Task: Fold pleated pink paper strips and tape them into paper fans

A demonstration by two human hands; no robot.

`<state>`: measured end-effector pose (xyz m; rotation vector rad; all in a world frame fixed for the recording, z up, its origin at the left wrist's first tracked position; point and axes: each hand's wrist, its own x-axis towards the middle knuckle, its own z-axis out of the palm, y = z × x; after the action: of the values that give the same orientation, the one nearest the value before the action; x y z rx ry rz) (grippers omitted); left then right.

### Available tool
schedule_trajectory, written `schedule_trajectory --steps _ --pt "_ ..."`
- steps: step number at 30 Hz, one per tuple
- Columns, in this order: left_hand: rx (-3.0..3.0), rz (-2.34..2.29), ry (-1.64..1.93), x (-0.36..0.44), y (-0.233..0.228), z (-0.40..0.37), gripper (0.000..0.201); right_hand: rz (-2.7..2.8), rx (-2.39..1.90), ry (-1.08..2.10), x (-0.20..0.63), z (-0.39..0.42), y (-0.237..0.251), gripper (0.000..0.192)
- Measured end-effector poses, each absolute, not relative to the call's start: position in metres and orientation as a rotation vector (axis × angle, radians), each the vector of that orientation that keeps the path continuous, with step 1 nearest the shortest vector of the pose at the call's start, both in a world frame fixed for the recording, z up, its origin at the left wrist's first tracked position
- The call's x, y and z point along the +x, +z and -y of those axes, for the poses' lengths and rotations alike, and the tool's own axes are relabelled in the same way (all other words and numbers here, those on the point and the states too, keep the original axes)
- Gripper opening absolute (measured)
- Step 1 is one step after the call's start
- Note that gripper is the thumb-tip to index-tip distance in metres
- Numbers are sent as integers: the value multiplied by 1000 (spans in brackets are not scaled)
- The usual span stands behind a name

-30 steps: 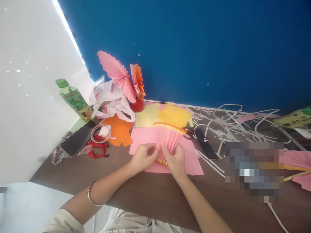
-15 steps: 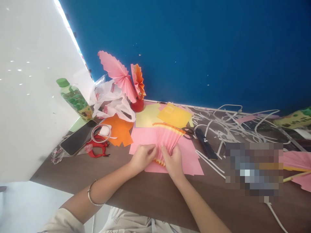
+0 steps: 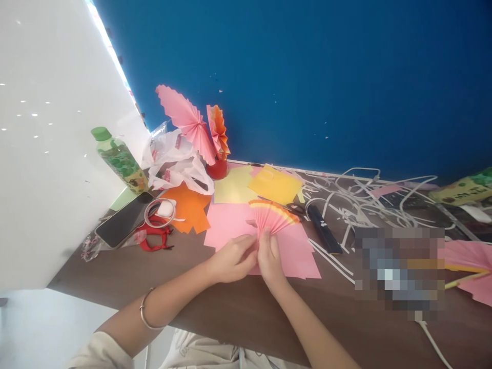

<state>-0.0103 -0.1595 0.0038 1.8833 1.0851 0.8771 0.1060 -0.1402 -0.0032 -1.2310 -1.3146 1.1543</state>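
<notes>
A pleated pink paper fan [image 3: 272, 218] with an orange and yellow edge stands over flat pink sheets [image 3: 295, 252] on the brown table [image 3: 238, 312]. My left hand [image 3: 232, 259] and my right hand [image 3: 269, 261] pinch its lower end together from both sides, so the pleats are bunched at the base and spread at the top. A bracelet [image 3: 145, 309] circles my left wrist.
Orange paper [image 3: 190, 207], yellow sheets [image 3: 261, 185], a black tool [image 3: 325, 229] and white paper strips [image 3: 365, 202] lie beyond. At left are a phone [image 3: 123, 219], a green bottle [image 3: 119, 160], plastic bags [image 3: 175, 161] and finished fans [image 3: 196, 125] in a red cup. A blurred patch lies at right.
The fan was spread wide and flat under both hands. Now my hands have drawn closer and squeezed its base, so the pleats are gathered and narrower.
</notes>
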Motion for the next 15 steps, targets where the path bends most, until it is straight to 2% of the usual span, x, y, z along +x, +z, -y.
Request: schedule_trajectory --steps 3,7,11,15 --pt "1807 -1075 868 -10 8 160 7 1358 -1269 1177 110 137 -9 59" --pt "1631 -1098 884 -7 5 160 18 1345 -1305 1276 118 133 -15 66" --pt "1370 -986 874 -8 2 155 23 1333 -1221 1451 126 130 -4 55" --pt "1238 -857 873 -12 5 150 15 1259 -1059 1632 130 127 11 43"
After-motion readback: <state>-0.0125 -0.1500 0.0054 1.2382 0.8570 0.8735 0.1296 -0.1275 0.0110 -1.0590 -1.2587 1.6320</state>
